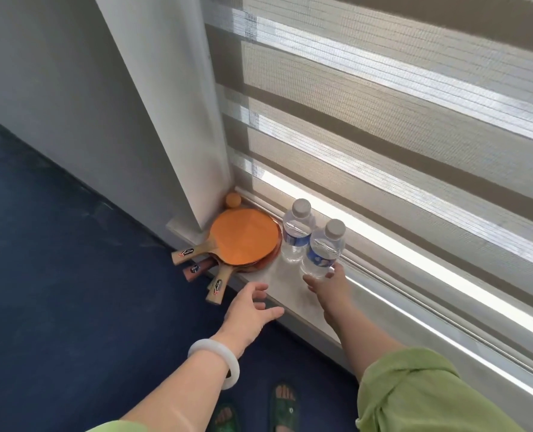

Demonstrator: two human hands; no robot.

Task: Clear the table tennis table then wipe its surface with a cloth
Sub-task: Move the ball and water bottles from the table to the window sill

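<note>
Striped blinds (383, 120) hung down to a pale window sill (277, 282) above a dark blue carpet (72, 275), and the cleared things had been parked on that sill. The table tennis table itself was out of view. A stack of paddles (243, 235) lay in the corner with its handles jutting past the sill's edge, an orange ball (233, 200) sat just behind it against the wall, and a far bottle (296, 235) stood upright beside the stack. The right hand (329, 285) had its grip curled round the foot of the near bottle (323, 251), thumb on one side and fingers on the other, with the two bottles touching or nearly so. The left hand (252, 304) hovered spread and empty over the sill's front edge, close to the handles. Letting go carelessly could probably tip the near bottle into its neighbour. A brush from the left hand might drag the overhanging paddles off and set the ball rolling.
</note>
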